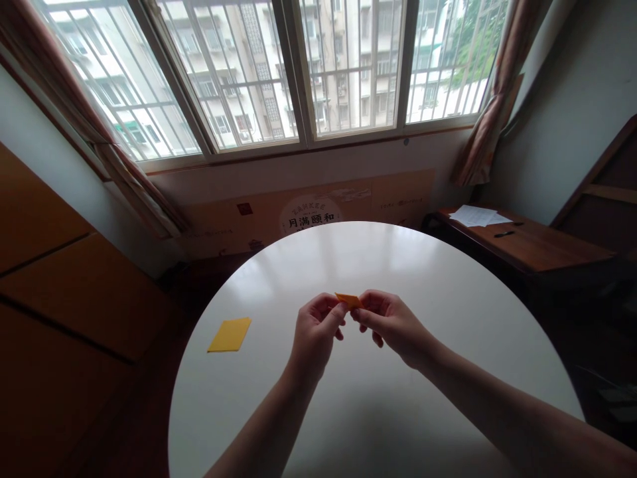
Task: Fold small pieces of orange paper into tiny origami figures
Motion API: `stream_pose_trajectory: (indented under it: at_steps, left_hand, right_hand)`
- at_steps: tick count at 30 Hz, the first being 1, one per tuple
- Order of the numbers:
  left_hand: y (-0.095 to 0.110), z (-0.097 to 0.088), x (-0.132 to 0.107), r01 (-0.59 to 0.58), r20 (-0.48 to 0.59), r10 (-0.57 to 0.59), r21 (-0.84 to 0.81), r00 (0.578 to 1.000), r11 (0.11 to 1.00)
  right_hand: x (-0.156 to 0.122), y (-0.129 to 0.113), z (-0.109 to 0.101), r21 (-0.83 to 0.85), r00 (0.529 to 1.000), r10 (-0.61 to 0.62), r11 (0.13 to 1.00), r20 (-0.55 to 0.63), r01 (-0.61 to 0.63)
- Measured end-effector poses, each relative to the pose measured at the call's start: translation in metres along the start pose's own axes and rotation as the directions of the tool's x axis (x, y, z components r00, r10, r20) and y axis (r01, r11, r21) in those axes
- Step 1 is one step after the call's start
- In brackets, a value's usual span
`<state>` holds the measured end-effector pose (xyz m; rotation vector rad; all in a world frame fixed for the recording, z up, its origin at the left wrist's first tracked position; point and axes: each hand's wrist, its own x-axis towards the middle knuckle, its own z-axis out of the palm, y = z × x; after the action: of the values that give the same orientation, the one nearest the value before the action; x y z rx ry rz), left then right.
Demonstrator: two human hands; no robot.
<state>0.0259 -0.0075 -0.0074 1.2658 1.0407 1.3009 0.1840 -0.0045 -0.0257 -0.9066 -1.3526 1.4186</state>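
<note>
Between my two hands, above the white round table (423, 411), is a small folded piece of orange-yellow paper (350, 301). My left hand (318, 325) pinches its left end between thumb and fingers. On the right end, my right hand (385, 315) has a similar pinch, with the lower fingers curled loosely beneath. Part of the paper is covered by my fingertips. To the left, a flat stack or sheet of yellow square paper (229, 334) lies on the tabletop, apart from both hands.
A wooden side table (542, 242) stands at the back right, bearing white papers (478, 216) and small dark items. Behind the round table is a barred window (348, 66) with curtains (490, 126). A wooden cabinet (64, 292) is on the left.
</note>
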Motion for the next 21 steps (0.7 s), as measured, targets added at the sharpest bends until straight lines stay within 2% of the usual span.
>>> stream_pose_trajectory:
  at_steps: [7,13,21]
  left_hand:
    - [0.0006,-0.0016,-0.0004,0.08,0.046,-0.079,-0.015,0.996,0.997]
    - [0.0028,0.0015,-0.0023,0.109,-0.022,-0.11,-0.069,0.994,0.992]
    - [0.0008,0.0049,-0.0052,0.067,0.021,-0.068,0.036,0.997,0.997]
  right_hand:
    - [-0.0004,-0.0041,-0.0018,0.113,0.997,-0.049,0.992,-0.056,0.055]
    - [0.0008,0.0001,-0.0009,0.144,0.992,-0.114,0.982,-0.06,0.122]
    - [0.0002,0.0026,0.0005,0.17,0.989,-0.095,0.979,-0.112,0.114]
